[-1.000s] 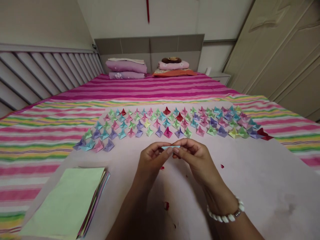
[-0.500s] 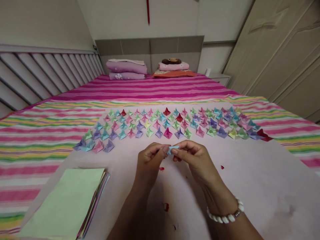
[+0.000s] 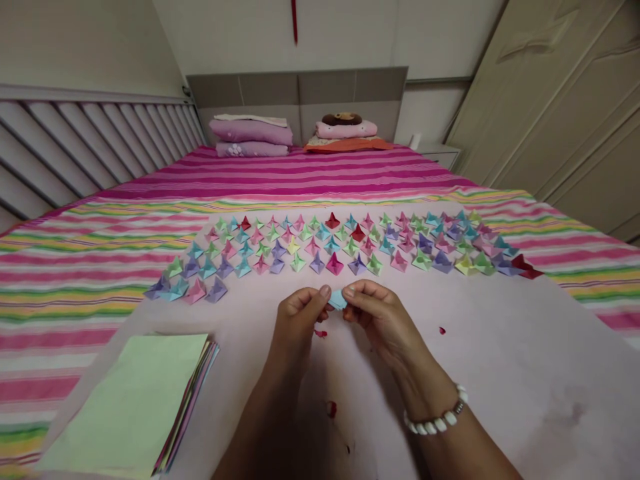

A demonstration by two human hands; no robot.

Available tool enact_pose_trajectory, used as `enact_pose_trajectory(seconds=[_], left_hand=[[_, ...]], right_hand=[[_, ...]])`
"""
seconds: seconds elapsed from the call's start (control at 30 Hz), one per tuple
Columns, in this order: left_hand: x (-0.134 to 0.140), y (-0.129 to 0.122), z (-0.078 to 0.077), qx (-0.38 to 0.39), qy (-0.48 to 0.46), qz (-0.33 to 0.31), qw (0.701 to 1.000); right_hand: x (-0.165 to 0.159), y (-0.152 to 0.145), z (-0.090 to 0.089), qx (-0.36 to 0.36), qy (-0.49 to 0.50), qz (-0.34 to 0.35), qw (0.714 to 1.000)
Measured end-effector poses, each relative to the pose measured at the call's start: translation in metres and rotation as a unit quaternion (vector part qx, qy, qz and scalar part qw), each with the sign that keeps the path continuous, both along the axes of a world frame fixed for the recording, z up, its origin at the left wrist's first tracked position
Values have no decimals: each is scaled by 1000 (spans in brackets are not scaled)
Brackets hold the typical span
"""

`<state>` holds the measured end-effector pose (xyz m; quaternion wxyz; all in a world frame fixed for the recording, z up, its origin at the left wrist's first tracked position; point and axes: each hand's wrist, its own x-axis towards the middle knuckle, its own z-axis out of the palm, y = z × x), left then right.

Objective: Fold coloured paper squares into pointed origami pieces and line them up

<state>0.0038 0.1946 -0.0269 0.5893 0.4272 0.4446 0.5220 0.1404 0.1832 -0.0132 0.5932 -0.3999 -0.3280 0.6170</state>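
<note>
A small light-blue piece of folded paper [image 3: 337, 299] is pinched between my two hands over the pale board. My left hand [image 3: 299, 327] grips its left end between thumb and fingers, and my right hand [image 3: 380, 313] grips the right end the same way. A bracelet of white beads circles my right wrist. Just beyond my hands, several rows of small folded paper boats [image 3: 335, 263] in pink, blue, green, purple, red and yellow stand on the board. The fingertips cover both ends of the folded paper.
A stack of coloured paper sheets [image 3: 130, 393], pale green on top, lies at the left. Red scraps [image 3: 321, 333] are scattered below my hands, and another small red scrap [image 3: 442, 331] lies to the right. The pale board [image 3: 500, 373] rests on a striped bedspread [image 3: 45, 313].
The blue folded paper has turned so more of its flat face shows, and the hands have moved slightly apart. The right wrist has shifted a little to the left.
</note>
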Motion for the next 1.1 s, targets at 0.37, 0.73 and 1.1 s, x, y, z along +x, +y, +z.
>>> enact_pose_trajectory(seconds=[0.37, 0.73, 1.1], left_hand=[[-8, -1, 9, 214, 66, 41, 974], [-6, 0, 8, 256, 172, -5, 951], [-8, 5, 2, 224, 178, 17, 958]], right_hand=[[7, 4, 4, -43, 52, -22, 997], [5, 4, -1, -38, -42, 17, 998], [13, 4, -2, 138, -214, -44, 966]])
